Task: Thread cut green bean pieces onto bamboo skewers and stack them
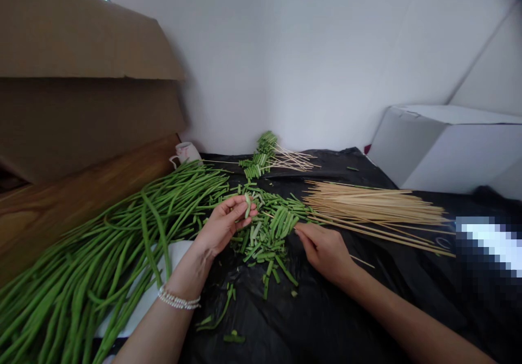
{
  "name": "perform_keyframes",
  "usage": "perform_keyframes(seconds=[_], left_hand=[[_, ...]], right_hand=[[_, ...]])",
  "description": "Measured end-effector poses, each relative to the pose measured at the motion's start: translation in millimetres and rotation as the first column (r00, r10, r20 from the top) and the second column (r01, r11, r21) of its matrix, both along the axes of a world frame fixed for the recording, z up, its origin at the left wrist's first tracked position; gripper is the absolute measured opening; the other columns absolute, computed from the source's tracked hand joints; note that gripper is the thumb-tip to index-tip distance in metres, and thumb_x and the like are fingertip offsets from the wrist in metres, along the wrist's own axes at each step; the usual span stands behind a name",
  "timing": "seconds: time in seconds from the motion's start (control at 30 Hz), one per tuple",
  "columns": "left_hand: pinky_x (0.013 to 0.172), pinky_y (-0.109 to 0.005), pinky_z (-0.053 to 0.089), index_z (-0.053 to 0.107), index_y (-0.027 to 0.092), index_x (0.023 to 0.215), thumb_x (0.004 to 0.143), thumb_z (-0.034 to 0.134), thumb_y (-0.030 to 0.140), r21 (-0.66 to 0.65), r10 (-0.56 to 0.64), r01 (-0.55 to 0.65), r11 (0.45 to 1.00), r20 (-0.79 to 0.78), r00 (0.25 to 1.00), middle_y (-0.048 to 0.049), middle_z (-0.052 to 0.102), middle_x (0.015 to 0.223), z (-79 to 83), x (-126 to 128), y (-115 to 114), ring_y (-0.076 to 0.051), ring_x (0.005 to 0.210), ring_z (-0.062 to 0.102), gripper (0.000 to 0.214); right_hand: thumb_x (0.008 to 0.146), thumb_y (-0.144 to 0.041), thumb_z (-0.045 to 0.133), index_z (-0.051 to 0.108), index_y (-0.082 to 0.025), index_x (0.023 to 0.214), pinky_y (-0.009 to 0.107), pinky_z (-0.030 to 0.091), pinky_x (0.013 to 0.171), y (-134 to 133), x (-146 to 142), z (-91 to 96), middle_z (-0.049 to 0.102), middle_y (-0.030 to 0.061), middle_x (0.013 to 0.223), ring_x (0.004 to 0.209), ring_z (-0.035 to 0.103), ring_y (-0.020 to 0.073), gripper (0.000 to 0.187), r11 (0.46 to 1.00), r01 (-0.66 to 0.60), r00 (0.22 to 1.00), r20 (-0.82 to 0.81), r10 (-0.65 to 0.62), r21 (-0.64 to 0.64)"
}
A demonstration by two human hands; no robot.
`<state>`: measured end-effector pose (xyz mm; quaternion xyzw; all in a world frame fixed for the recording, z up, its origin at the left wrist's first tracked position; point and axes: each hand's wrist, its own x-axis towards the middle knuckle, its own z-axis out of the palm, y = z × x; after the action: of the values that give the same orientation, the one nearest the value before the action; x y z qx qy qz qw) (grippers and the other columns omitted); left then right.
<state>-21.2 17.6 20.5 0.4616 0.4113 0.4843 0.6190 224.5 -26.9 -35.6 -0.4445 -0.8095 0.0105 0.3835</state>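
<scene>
Nearest the camera: the left forearm, wearing a beaded bracelet, and the right forearm, both over a black-covered tabletop. Uncut long beans lie left of the left forearm.

Left hand: fingers pinching one cut bean piece at the fingertips, its long axis roughly upright in view, pointing away from the person. Right hand: fingers closed on a thin skewer, which runs crosswise and carries a row of threaded pieces just beyond the fingertips.

Governing relation: the skewer's free end points left towards the pinched piece, which lies near it and slightly farther from the person; the two axes stand roughly crosswise. Contact between them is not evident. The left hand is nearer the piece, holding it; from the right fingers it lies left, past the threaded row.
</scene>
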Motion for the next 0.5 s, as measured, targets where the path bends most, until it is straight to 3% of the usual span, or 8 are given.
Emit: perform_keyframes(seconds=[0.1,0.23,0.5], left_hand=[[0.074,-0.018,0.051,0.067,0.016,0.1,0.071,0.076,0.02,-0.132,-0.012,0.028,0.991,0.123,0.992,-0.0061,0.07,0.097,-3.6,1.8,-0.4,-0.012,0.085,0.066,0.031],[0.085,-0.024,0.052,0.069,0.015,0.099,0.069,0.076,0.011,-0.195,-0.036,0.076,0.978,0.198,0.98,-0.0072,0.07,0.102,-6.0,5.5,-0.8,-0.015,0.093,0.066,0.031],[0.073,-0.021,0.053,0.07,0.016,0.095,0.063,0.08,0.011,-0.179,-0.023,0.046,0.983,0.126,0.992,-0.0031,0.071,0.084,-12.1,10.6,-1.4,-0.011,0.078,0.067,0.034]], right_hand=[[0.094,-0.022,0.041,0.065,-0.021,0.1,0.024,0.049,0.075,-0.5,-0.7,0.8,0.071,0.0056,0.091,0.081,0.066,0.0149,0.024,1.0,0.007,1.0,-0.001,-0.007,0.004],[0.094,-0.022,0.042,0.064,-0.02,0.1,0.024,0.049,0.077,-1.1,-1.3,2.0,0.071,0.0058,0.092,0.082,0.066,0.0152,0.023,1.0,0.004,1.0,-0.006,-0.004,-0.003],[0.094,-0.021,0.042,0.064,-0.019,0.1,0.025,0.049,0.078,-2.5,-2.1,2.7,0.07,0.0067,0.092,0.083,0.066,0.0154,0.022,0.999,-0.023,1.0,-0.02,0.024,0.022]])
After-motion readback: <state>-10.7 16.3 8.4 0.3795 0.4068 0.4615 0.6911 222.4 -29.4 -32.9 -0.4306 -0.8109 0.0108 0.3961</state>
